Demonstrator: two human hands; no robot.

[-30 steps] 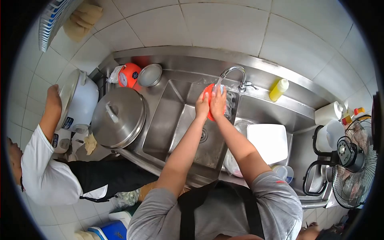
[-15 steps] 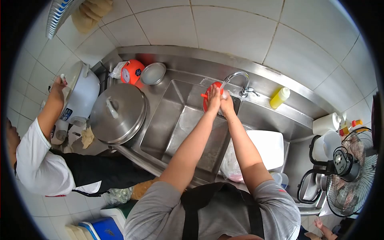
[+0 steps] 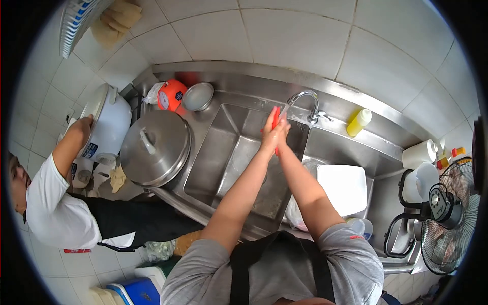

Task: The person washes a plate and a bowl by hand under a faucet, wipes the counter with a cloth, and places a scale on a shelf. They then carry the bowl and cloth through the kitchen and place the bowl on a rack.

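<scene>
Under the running tap [image 3: 305, 96], a flat red object [image 3: 276, 118] stands nearly edge-on between my two hands; its exact kind is hard to make out. My left hand [image 3: 270, 133] presses against its left side, fingers pointing up toward the tap. On the other side, my right hand [image 3: 283, 131] holds it, partly hidden behind the wrist and the stream of water. Both hands are over the upper right of the left sink basin [image 3: 239, 157].
A large lidded steel pot [image 3: 152, 152], an orange scale [image 3: 172, 95] and a metal bowl [image 3: 198, 96] stand left. A co-worker's hand [image 3: 81, 129] touches a white cooker [image 3: 109, 127]. A yellow bottle [image 3: 359, 122], white board [image 3: 341, 189] and fan [image 3: 450, 216] are right.
The red object has turned from showing its broad face to nearly edge-on between my hands. The co-worker's hand has come lower along the white cooker.
</scene>
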